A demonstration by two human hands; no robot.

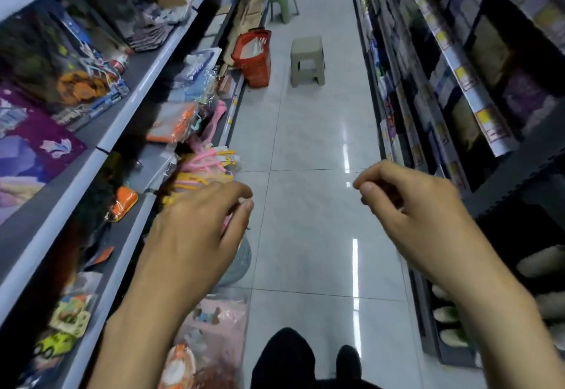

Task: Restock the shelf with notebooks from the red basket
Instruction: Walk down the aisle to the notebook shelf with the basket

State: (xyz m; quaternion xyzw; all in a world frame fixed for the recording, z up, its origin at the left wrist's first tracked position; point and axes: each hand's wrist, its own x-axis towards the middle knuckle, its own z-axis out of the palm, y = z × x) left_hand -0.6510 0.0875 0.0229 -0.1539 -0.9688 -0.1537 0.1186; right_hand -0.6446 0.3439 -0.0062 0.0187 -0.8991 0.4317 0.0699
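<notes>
The red basket (255, 59) stands on the aisle floor far ahead, against the foot of the left shelf unit (134, 104), with pale flat items showing inside it. Both my hands are raised in front of me, well short of the basket. My left hand (195, 220) hangs with fingers loosely curled and holds nothing, in front of pink and yellow packets on the left shelf. My right hand (403, 202) is over the floor tiles, its fingers loosely curled and empty.
A beige plastic stool (307, 61) stands in the aisle just right of the basket; a green stool (282, 3) is further back. Stocked shelves (458, 82) line the right side. A grey perforated bin (241, 260) sits low by my left hand. My feet (305, 361) show below.
</notes>
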